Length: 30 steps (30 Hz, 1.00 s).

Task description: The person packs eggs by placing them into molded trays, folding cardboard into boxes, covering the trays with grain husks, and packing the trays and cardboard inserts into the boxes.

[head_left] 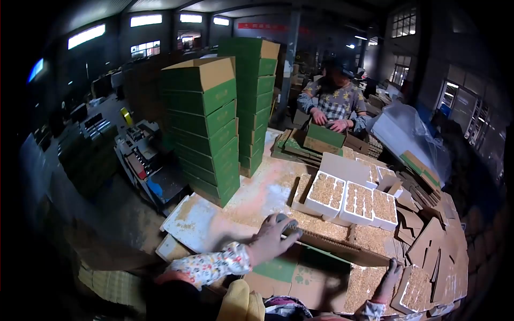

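An open green-and-brown cardboard box [324,270] lies directly before me, with a paw-like print on its green side. My left hand [270,242], in a light glove with dark fingertips, is closed around the left end of its raised brown edge. At the other end of that edge, my right hand [390,279] grips the corner, its fingers partly hidden. Just beyond the box sit white trays [356,202] packed with tan, grainy-looking pieces. Another such tray [415,289] is to the right of my right hand.
Tall stacks of green boxes [206,134] stand on the left of the dusty table [251,200]. Across it, a person [334,99] has both hands on a green box [325,136]. Flat cardboard pieces [441,246] pile up at the right. A machine [142,155] stands left.
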Each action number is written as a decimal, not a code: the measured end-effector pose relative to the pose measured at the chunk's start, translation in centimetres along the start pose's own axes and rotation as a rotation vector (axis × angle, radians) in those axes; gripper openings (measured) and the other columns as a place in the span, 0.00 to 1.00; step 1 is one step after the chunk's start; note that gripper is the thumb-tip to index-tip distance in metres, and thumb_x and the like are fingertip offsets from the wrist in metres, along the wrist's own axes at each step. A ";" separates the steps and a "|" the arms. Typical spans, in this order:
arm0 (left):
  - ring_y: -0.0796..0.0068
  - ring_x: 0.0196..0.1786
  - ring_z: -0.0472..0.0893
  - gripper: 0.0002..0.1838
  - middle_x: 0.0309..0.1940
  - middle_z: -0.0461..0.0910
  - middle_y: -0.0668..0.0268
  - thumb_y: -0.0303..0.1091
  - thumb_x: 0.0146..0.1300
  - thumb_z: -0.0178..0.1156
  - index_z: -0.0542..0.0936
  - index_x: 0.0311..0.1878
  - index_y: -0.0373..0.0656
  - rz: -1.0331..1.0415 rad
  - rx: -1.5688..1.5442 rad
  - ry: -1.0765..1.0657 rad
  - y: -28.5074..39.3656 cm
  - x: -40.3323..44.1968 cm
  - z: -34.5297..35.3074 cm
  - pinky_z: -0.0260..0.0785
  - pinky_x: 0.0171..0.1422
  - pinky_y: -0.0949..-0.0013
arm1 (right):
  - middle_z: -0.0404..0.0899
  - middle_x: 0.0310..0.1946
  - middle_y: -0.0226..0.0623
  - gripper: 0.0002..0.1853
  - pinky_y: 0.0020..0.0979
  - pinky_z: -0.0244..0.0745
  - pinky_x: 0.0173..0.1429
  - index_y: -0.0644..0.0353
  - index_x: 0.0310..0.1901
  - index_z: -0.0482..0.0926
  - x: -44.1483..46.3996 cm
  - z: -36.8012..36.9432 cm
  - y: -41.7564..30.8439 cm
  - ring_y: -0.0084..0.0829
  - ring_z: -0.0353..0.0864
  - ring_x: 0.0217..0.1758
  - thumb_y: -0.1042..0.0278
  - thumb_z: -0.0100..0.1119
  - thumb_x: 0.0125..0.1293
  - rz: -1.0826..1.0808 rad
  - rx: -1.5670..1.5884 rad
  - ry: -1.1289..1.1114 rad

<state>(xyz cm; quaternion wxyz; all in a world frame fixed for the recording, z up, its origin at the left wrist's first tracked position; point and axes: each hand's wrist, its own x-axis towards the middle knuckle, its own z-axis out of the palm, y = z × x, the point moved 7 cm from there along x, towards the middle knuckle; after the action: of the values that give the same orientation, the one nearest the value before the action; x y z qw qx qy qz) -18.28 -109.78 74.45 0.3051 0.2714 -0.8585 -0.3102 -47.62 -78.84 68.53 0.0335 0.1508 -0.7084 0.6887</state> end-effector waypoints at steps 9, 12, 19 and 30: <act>0.53 0.42 0.81 0.20 0.33 0.81 0.51 0.44 0.61 0.48 0.82 0.34 0.36 0.213 0.586 -0.543 3.1 6.8 3.3 0.73 0.47 0.57 | 0.74 0.47 0.32 0.19 0.29 0.62 0.58 0.63 0.52 0.72 7.4 8.6 3.7 0.26 0.71 0.51 0.56 0.47 0.69 0.156 0.197 -0.353; 0.54 0.45 0.80 0.27 0.37 0.81 0.49 0.51 0.62 0.47 0.82 0.35 0.33 0.208 0.490 -0.770 3.8 3.3 8.7 0.70 0.54 0.58 | 0.69 0.60 0.40 0.27 0.31 0.58 0.67 0.66 0.62 0.66 12.0 12.0 11.8 0.32 0.65 0.63 0.53 0.46 0.69 0.153 0.310 -0.225; 0.53 0.48 0.80 0.36 0.44 0.80 0.47 0.58 0.67 0.37 0.80 0.43 0.30 -0.001 0.572 -0.685 0.8 5.8 9.5 0.69 0.56 0.61 | 0.51 0.70 0.45 0.34 0.30 0.43 0.74 0.68 0.70 0.47 3.2 20.8 2.1 0.33 0.51 0.73 0.54 0.42 0.73 -0.018 0.027 -0.530; 0.58 0.50 0.80 0.30 0.45 0.81 0.53 0.52 0.65 0.36 0.82 0.44 0.37 0.294 0.618 -1.027 5.9 0.1 12.5 0.70 0.54 0.60 | 0.52 0.68 0.52 0.39 0.33 0.49 0.72 0.73 0.69 0.45 1.2 13.8 2.0 0.38 0.54 0.70 0.64 0.57 0.65 -0.098 -0.050 -0.476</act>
<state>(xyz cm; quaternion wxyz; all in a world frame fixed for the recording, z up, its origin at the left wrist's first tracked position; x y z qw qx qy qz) -28.67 -101.38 70.81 -0.2005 0.0423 -0.9744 -0.0929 -47.06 -92.65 66.21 -0.0976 0.3422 -0.7050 0.6134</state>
